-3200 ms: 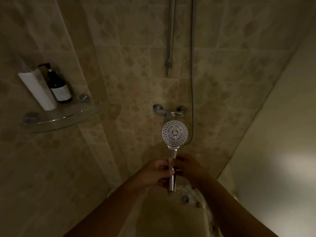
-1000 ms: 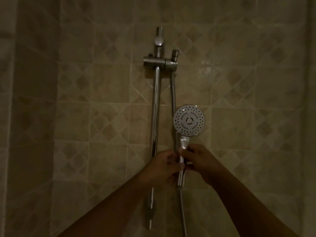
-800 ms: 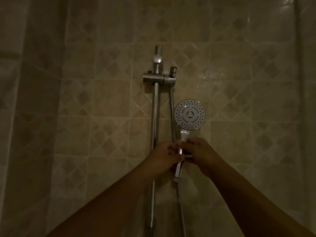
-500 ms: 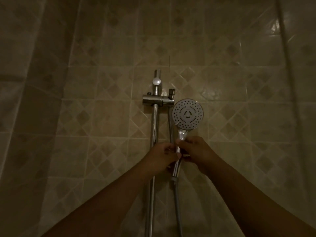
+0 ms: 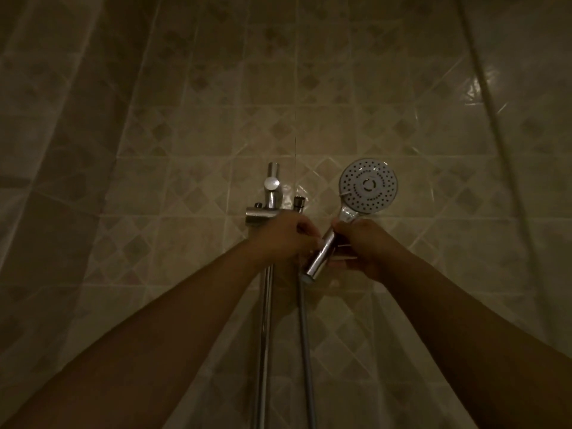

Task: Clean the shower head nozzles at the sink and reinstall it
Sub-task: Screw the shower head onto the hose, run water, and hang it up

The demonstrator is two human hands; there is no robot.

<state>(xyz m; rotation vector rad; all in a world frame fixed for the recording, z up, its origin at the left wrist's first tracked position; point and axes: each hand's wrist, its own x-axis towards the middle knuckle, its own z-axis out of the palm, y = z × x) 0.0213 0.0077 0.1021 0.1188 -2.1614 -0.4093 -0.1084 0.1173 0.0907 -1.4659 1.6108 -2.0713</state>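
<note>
Both grips were bunched on the shower head's (image 5: 367, 191) handle half a second ago. Now the left grip (image 5: 284, 235) has shifted onto the rail bracket (image 5: 257, 213), and the head tilts just above the right grip (image 5: 356, 243). Reinstalling looks under way. The right grip wraps tightly round the chrome handle. The left grip's fingers curl at the bracket's end, but I cannot tell whether they clasp anything.

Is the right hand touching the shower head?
Touching. The head view shows the right hand with its fingers curled round the chrome handle of the shower head, just below its round face.
</note>
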